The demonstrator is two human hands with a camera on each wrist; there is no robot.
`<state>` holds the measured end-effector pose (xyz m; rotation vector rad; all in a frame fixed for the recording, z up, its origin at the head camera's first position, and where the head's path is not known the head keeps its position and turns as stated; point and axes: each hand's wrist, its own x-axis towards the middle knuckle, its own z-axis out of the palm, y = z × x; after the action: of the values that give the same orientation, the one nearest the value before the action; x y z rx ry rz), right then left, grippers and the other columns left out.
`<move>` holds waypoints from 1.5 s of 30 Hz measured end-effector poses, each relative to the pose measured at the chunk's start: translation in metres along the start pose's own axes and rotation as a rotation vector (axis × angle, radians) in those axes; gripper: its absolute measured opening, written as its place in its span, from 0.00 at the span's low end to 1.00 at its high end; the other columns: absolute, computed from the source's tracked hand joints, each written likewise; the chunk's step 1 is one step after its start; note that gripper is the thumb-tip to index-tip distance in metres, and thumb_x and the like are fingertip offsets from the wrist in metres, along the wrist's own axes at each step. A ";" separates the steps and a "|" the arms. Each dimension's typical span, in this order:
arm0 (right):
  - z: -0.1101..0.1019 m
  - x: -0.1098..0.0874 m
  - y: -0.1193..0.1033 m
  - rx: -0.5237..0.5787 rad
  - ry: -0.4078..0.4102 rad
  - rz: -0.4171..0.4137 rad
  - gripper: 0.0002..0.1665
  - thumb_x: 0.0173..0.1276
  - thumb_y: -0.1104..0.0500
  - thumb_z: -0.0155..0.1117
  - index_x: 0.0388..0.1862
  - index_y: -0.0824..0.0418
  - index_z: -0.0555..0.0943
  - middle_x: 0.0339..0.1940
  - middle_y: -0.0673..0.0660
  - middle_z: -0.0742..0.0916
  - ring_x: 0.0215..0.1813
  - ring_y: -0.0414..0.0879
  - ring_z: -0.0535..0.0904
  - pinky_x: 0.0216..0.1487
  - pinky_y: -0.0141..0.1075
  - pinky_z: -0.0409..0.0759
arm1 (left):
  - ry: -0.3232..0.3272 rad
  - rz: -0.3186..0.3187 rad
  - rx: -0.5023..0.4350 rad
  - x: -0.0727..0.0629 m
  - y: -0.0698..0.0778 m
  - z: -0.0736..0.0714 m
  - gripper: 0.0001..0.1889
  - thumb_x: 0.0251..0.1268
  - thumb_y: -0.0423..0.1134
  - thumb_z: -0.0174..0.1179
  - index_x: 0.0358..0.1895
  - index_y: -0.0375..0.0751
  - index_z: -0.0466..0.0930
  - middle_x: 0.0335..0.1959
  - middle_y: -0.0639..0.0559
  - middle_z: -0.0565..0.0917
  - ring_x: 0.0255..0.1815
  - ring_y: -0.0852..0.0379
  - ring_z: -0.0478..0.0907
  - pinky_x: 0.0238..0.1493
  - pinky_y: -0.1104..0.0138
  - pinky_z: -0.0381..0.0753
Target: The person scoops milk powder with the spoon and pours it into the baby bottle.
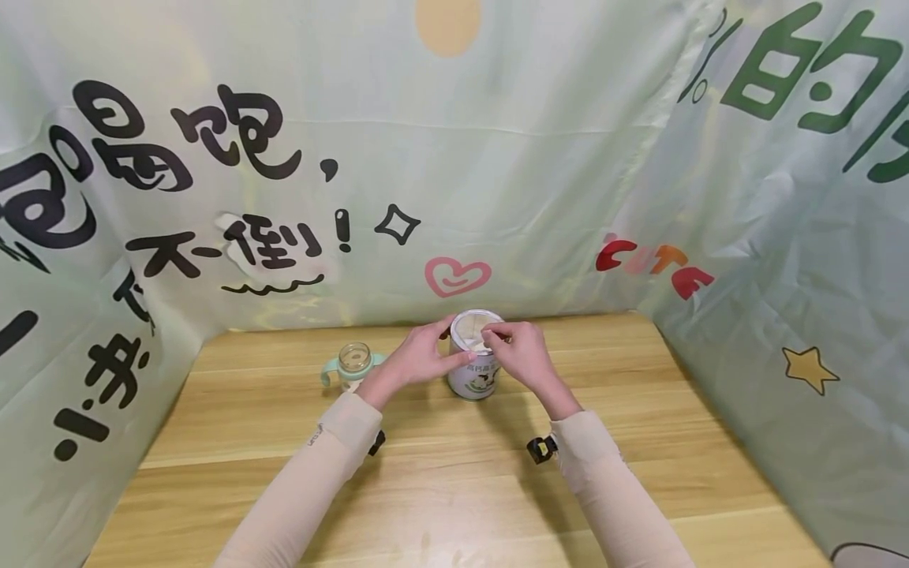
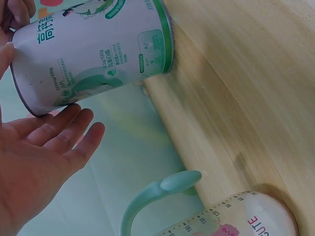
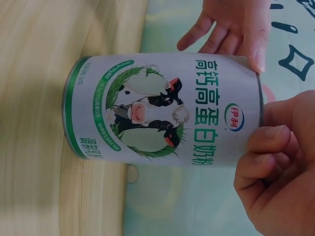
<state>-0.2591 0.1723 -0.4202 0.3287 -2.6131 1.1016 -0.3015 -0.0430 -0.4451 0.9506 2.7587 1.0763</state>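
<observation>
A white and green milk powder can (image 1: 474,379) with a cow picture stands upright on the table, its top uncovered. My left hand (image 1: 420,355) holds it near the rim from the left, thumb at the front and fingers spread along the far side. At the can's mouth my right hand (image 1: 524,353) has its fingers curled, thumb against forefinger, pinching a small pale thing (image 1: 477,345) whose kind is not clear. The right wrist view shows the curled right fingers (image 3: 266,147) at the rim; what they pinch is hidden there.
A clear baby bottle (image 1: 354,359) with mint handles and no cap in sight stands left of the can, partly behind the left hand. The wooden table (image 1: 454,489) ends at printed cloth walls (image 1: 540,181) at the back and sides.
</observation>
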 end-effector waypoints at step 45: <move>-0.008 -0.003 0.002 0.296 0.002 0.275 0.16 0.77 0.53 0.66 0.48 0.65 0.91 0.33 0.58 0.91 0.18 0.39 0.69 0.20 0.30 0.68 | 0.008 -0.021 0.016 -0.001 0.000 0.002 0.48 0.70 0.63 0.66 0.83 0.37 0.60 0.69 0.37 0.81 0.70 0.43 0.79 0.71 0.48 0.80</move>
<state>-0.2558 0.1798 -0.4172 0.0258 -2.5450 1.5838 -0.3000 -0.0422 -0.4466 0.9193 2.7815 1.0595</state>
